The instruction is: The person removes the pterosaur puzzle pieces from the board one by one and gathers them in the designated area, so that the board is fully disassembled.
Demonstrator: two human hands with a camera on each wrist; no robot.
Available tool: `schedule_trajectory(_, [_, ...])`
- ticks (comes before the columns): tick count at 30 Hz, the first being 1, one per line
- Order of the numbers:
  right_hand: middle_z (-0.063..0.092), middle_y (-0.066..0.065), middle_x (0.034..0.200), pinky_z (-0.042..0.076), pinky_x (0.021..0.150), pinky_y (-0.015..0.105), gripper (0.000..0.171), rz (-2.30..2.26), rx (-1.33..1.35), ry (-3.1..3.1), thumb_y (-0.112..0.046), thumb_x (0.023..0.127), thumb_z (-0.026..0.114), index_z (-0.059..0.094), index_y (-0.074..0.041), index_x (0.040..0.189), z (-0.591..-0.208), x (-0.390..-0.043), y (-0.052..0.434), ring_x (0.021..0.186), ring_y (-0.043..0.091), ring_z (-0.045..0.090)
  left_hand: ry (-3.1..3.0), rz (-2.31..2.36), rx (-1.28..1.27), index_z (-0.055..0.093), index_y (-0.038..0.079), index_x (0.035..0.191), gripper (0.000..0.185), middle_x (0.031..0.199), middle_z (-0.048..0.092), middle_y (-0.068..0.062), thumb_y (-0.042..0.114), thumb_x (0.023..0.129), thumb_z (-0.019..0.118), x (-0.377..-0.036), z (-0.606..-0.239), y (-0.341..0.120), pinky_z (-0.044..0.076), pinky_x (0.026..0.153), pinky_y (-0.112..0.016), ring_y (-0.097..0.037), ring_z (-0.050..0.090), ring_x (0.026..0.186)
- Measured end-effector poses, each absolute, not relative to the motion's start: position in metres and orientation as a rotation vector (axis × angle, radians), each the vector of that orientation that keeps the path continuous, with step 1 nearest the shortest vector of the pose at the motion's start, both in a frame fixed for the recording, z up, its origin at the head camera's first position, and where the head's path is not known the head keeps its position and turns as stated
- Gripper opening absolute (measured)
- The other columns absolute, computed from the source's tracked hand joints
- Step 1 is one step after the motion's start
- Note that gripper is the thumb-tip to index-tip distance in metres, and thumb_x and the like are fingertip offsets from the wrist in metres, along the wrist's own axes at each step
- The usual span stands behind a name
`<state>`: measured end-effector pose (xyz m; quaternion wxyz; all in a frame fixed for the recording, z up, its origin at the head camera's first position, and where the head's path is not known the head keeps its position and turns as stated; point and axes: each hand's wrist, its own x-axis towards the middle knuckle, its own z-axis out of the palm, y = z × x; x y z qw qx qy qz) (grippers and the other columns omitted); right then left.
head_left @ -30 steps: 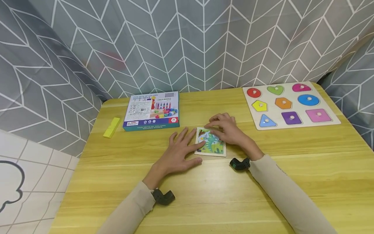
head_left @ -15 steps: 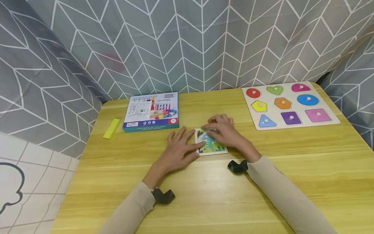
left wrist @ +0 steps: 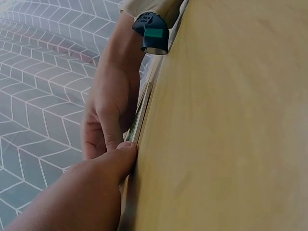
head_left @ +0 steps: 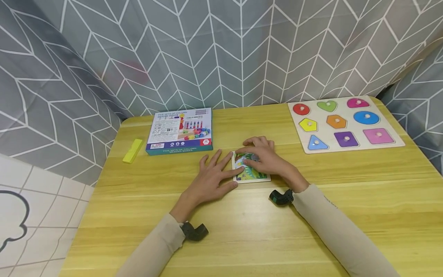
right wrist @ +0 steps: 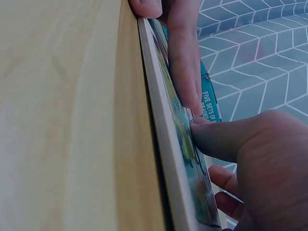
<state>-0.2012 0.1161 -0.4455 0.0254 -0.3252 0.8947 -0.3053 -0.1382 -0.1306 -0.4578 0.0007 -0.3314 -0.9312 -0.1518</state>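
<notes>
Wooden table (head_left: 311, 215) | one puzzle card (head_left: 250, 173) | left hand (head_left: 211, 179), right hand (head_left: 268, 159): flat, fingers pressing it

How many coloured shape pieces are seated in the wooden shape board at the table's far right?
8, all in the shape board: red circle, green heart, pink semicircle, yellow pentagon, orange hexagon, blue circle, blue triangle, purple square. A ninth, pink square, makes 9.

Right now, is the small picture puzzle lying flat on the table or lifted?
Flat: the picture puzzle lies on the table, with the left hand and right hand pressing it.
</notes>
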Motion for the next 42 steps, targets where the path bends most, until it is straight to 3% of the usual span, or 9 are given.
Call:
schedule_trajectory(11, [0.057,0.015,0.137,0.019,0.092,0.05,0.03,-1.108,-0.951,2.683,-0.015,0.093,0.073,0.072,-0.019,0.123,-0.448,-0.203,0.114,0.128,0.036,0.038,-2.932,-0.486,-1.026,0.046,0.046,0.15,0.048,0.171,0.021,-0.004,0.056,0.103,0.045,-0.137,-0.457,-0.13,0.009,0.118,-0.07,-0.043,0.009,0.159])
schedule_trajectory(22, [0.071,0.003,0.123,0.022,0.089,0.045,0.033,-1.172,-1.055,2.669,-0.014,0.09,0.077,0.073,-0.017,0.122,-0.449,-0.205,0.114,0.11,0.023,0.044,-2.934,-0.501,-1.027,0.046,0.045,0.15,0.048,0.171,0.021,-0.001,0.056,0.103,0.046,-0.137,-0.457,-0.13,0.008,0.118,-0.071,-0.042,0.012,0.158])
schedule_trajectory(32, [0.072,0.004,0.113,0.025,0.085,0.043,0.032,-1.123,-1.135,2.727,-0.016,0.091,0.076,0.074,-0.013,0.122,-0.449,-0.206,0.114,0.099,0.02,0.046,-2.922,-0.478,-1.032,0.045,0.046,0.15,0.048,0.171,0.022,-0.002,0.056,0.103,0.045,-0.137,-0.459,-0.129,0.009,0.117,-0.071,-0.043,0.014,0.158])
schedule_trajectory(42, [0.07,0.009,0.119,0.023,0.087,0.042,0.031,-1.338,-0.915,2.716,-0.009,0.094,0.071,0.071,-0.011,0.125,-0.457,-0.217,0.129,0.107,0.025,0.049,-2.922,-0.519,-1.024,0.048,0.047,0.148,0.047,0.17,0.025,-0.002,0.056,0.102,0.047,-0.135,-0.459,-0.13,0.008,0.117,-0.071,-0.041,0.013,0.158])
